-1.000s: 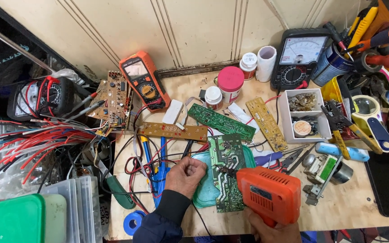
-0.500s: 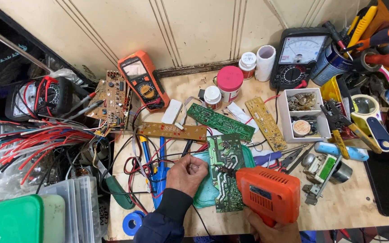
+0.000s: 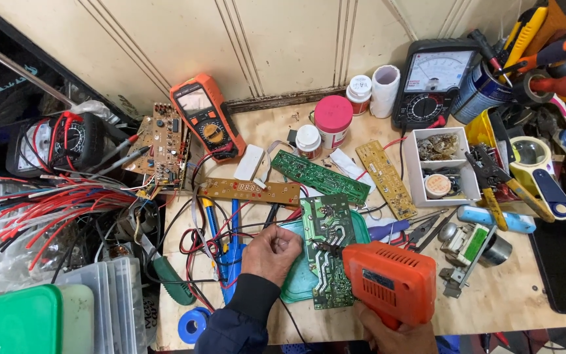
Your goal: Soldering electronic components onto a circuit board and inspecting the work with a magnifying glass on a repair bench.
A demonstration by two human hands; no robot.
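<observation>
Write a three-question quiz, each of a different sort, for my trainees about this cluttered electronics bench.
1. True or false: the right hand grips an orange soldering gun.
2. The green circuit board under the gun's tip lies on: A) a green plastic lid, B) a white box, C) bare wood.
3. What does the left hand rest beside?

Key: 1 true. 2 A, the green plastic lid. 3 The circuit board's left edge, over the red and black wires.

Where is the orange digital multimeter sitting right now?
In the head view, the orange digital multimeter lies at the back of the bench, left of centre, leaning toward the wall, between the brown circuit board and the red-lidded jar.
</observation>
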